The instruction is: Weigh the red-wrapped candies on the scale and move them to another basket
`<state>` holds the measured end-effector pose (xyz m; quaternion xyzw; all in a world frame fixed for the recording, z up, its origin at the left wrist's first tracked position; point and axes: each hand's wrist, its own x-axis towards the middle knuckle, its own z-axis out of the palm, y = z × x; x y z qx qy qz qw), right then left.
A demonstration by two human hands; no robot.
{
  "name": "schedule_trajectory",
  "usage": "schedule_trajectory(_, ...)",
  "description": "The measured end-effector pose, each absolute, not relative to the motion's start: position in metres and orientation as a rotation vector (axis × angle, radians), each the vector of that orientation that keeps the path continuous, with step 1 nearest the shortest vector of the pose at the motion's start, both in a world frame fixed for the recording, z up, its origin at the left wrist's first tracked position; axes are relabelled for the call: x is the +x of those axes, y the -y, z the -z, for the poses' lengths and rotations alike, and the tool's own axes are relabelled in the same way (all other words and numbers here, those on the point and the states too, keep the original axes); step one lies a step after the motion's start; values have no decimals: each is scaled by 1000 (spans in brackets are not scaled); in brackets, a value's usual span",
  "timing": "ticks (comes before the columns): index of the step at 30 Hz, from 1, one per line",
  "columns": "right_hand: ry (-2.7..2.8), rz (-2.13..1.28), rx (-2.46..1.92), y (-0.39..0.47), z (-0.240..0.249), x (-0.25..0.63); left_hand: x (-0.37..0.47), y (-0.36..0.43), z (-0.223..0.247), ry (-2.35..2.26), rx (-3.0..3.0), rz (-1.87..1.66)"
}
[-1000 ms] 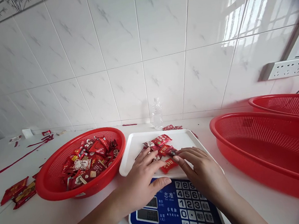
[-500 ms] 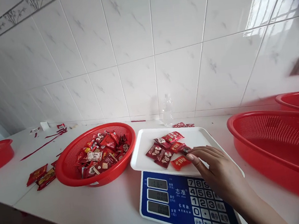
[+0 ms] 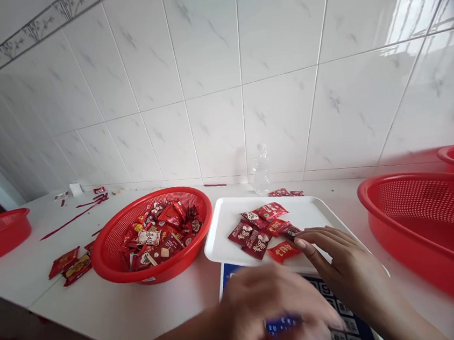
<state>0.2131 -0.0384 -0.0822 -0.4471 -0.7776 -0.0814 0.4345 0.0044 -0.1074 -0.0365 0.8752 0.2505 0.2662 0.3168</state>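
Note:
My right hand [image 3: 346, 260] reaches over the white weighing tray [image 3: 314, 204]. Its thumb and forefinger close on the end of a small dark-red candy packet [image 3: 289, 232]. Next to it lie an orange-red packet [image 3: 283, 251], maroon packets [image 3: 256, 243] and a brighter red one [image 3: 271, 211]. My left hand [image 3: 274, 308], smeared by motion, hangs over the blue scale [image 3: 231, 271] below the tray. It hides the displays and much of the keypad, and its fingers are too blurred to read.
A red basket [image 3: 112, 274] full of wrapped snacks stands left of the tray. More packets [image 3: 70, 266] and dark-red ribbon [image 3: 74, 219] lie further left. A clear bottle [image 3: 261, 169] stands by the wall. Red baskets [image 3: 417, 242] are at the right, another [image 3: 7, 236] at far left.
My left hand has come in from the bottom edge to over the scale, covering its displays. My right hand stays by the same dark packet. The view has shifted slightly left.

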Motion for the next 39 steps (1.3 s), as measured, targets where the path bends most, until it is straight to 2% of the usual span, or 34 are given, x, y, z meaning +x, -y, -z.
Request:
schedule_trajectory(2, 1926, 204, -1121, 36, 86, 214, -6, 79, 41, -846, 2449, -1378)
schedule_trajectory(3, 1922, 209, -1129, 34, 88, 214, -10, 68, 45, -903, 2518, -1586)
schedule_trajectory(5, 1911, 234, -1148, 32, 92, 214, -19, 50, 57, -988, 2600, -1766)
schedule_trajectory(11, 1871, 224, -1257, 33, 92, 216, -32, 40, 74, -1048, 2703, -1647)
schedule_trajectory(20, 1916, 14, -1679, 36, 65, 214, -44, 29, 74, -1057, 2678, -1744)
schedule_trajectory(28, 2105, 20, -1760, 30, 45, 195, -43, 29, 76, -984, 2631, -1751)
schedule_trajectory(39, 2092, 153, -1790, 28, 47, 209, -43, 29, 76, -953, 2604, -1727)
